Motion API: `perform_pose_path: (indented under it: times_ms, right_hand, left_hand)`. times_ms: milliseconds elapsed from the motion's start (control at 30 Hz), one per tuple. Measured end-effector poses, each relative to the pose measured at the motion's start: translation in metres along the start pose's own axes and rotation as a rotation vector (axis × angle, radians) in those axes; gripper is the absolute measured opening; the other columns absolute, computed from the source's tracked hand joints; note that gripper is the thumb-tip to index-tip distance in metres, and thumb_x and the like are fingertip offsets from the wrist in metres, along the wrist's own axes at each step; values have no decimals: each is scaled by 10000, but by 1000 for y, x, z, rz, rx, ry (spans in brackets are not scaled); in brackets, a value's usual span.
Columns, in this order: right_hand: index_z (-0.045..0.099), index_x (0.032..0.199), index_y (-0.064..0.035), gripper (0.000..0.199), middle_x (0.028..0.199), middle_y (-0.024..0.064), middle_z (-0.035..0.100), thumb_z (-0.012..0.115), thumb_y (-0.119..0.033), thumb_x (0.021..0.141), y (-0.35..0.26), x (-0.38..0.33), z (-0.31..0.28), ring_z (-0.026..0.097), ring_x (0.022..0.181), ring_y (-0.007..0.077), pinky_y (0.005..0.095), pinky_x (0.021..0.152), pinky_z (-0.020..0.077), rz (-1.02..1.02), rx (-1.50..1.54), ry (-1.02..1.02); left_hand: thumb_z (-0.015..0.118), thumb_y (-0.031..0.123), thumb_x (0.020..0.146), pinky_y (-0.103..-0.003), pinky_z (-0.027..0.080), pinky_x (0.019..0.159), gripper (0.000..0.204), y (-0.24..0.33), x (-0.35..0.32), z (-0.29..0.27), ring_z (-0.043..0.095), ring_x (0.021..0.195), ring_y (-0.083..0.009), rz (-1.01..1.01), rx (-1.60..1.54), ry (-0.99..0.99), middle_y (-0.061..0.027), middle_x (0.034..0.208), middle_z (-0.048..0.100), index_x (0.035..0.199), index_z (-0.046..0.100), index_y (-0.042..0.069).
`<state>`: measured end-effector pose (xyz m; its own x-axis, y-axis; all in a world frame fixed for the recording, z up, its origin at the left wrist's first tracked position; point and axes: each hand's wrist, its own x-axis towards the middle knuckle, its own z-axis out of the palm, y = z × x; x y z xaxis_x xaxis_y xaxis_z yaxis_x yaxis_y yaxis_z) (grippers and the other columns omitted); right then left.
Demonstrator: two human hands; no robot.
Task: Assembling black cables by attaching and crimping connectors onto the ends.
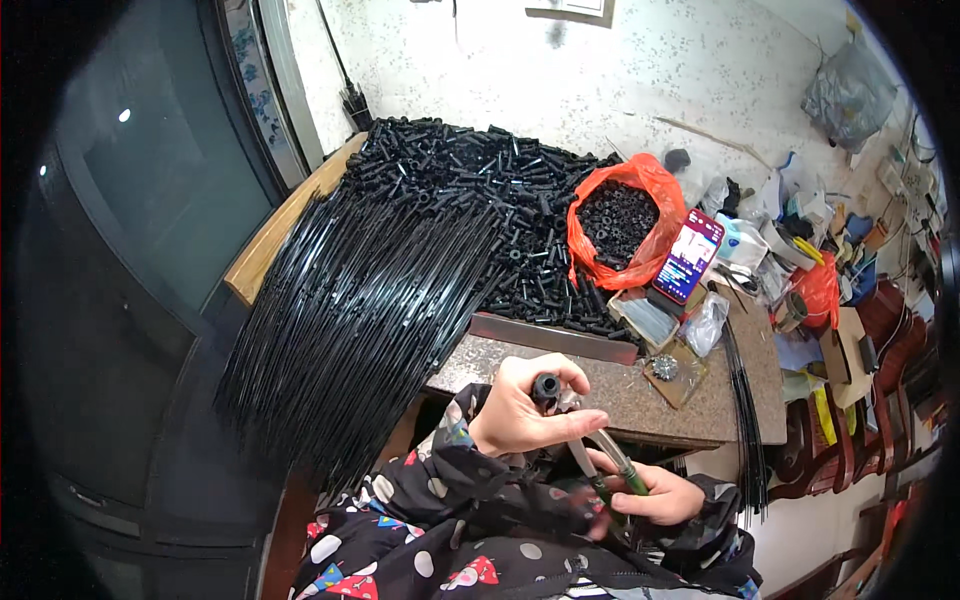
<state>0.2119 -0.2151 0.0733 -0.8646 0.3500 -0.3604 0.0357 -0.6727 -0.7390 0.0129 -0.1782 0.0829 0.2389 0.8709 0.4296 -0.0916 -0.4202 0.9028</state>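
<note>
My left hand (pixel 512 412) is raised in front of the table edge, its fingers curled around a short black tube (pixel 546 386) whose open end faces up. My right hand (pixel 668 496) is lower and to the right, closed on the green grips of a pliers-like tool (pixel 617 457) with two pale metal arms. The tool's upper end reaches up to my left fingers, where the tube and thumb partly hide it. Whether its tip touches the tube I cannot tell. Part of my right fingers is smeared by motion.
A large heap of black tubes (pixel 470 165) covers the back of the table. Long thin black rods (pixel 350 320) hang off its left side. A red bag (pixel 660 180) holds small black rings. A metal strip (pixel 555 338), a lit phone (pixel 690 255) and more rods (pixel 742 400) lie nearby.
</note>
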Motion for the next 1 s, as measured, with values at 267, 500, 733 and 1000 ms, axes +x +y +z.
perform_pose_path:
  times_ms: [267,500,733,1000]
  right_hand:
    - [254,1131,-44,382,679,58,454,366,-70,766,18,9,9,450,552,104,208,528,369,-110,-139,190]
    - [428,905,-12,173,572,0,422,425,-66,740,18,31,15,385,514,55,196,470,312,-156,-303,441]
    - [414,857,-28,182,601,161,480,462,-109,702,38,30,-30,495,559,252,292,509,372,-377,-696,716]
    - [461,795,0,146,554,116,497,483,-115,707,13,13,-29,484,499,139,250,467,378,-273,-727,816]
  left_hand:
    - [622,87,572,-139,215,381,173,-1,-3,5,305,427,8,-64,-57,64,65,487,399,680,515,4]
    - [611,81,562,-142,262,398,171,-15,9,9,348,436,-7,-109,24,130,50,499,432,692,524,12]
    - [614,44,537,-150,239,403,253,-56,25,30,300,429,-17,-142,100,211,62,482,348,768,518,8]
    - [683,109,487,-151,185,384,419,-27,5,3,265,409,-6,-141,110,245,81,464,301,848,506,-8]
